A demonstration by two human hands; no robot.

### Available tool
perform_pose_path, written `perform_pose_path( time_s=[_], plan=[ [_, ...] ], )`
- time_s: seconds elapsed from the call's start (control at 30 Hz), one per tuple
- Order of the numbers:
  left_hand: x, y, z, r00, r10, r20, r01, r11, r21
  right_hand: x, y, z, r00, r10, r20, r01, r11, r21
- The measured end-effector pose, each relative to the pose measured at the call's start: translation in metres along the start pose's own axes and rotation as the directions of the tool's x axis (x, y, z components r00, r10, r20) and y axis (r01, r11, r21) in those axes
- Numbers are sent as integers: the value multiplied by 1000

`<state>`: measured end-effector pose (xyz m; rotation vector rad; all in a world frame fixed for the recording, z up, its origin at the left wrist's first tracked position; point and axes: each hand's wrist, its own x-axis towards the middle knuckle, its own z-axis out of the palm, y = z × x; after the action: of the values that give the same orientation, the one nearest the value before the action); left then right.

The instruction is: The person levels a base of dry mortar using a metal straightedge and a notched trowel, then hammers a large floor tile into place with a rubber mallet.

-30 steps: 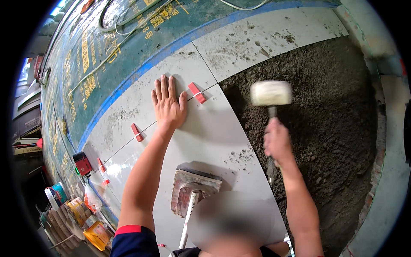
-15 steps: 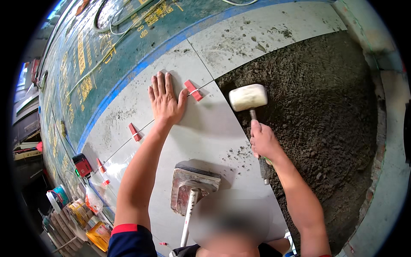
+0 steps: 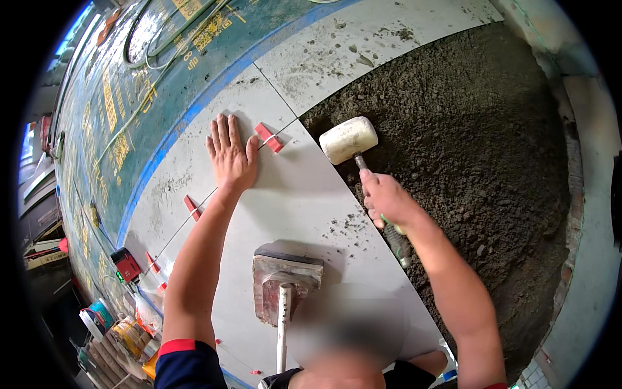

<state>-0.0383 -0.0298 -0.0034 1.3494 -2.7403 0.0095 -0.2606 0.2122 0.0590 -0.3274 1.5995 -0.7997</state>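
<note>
My left hand [image 3: 231, 162] lies flat, fingers spread, on a light grey tile [image 3: 291, 201], beside a red wedge clip [image 3: 268, 137] on the joint; more such clips sit farther down that joint. My right hand [image 3: 389, 201] grips a mallet with a white head [image 3: 348, 140], held over the tile's right edge, where dark mortar bed [image 3: 473, 149] begins. Whether the head touches the tile is unclear. A dirty flat pad tool [image 3: 272, 279] with a white handle rests on the tile between my forearms. The bottom middle of the picture is blurred.
Green printed floor sheeting [image 3: 103, 181] with hoses and blue tape borders the tiles at upper left. A red device [image 3: 126, 264] sits at the tiles' left side. Buckets, bags and materials [image 3: 116, 330] crowd the lower left. A concrete edge [image 3: 583, 194] runs along the right.
The mallet has moved leftward from over the mortar to the tile's edge, tilting as my right hand moved. My left hand remains flat on the tile; the view has shifted slightly.
</note>
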Motion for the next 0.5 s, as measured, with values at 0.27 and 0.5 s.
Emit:
perform_pose_path(
  time_s=[0.27, 0.5],
  plan=[
    [-1, 2, 6, 1000, -1, 0, 1, 1000, -18, 0, 16, 4, 988, -130, -86, 125, 990, -62],
    [9, 0, 8, 1000, 9, 18, -9, 1000, -27, 1, -12, -4, 993, 117, -29, -116, 993, 22]
  ],
)
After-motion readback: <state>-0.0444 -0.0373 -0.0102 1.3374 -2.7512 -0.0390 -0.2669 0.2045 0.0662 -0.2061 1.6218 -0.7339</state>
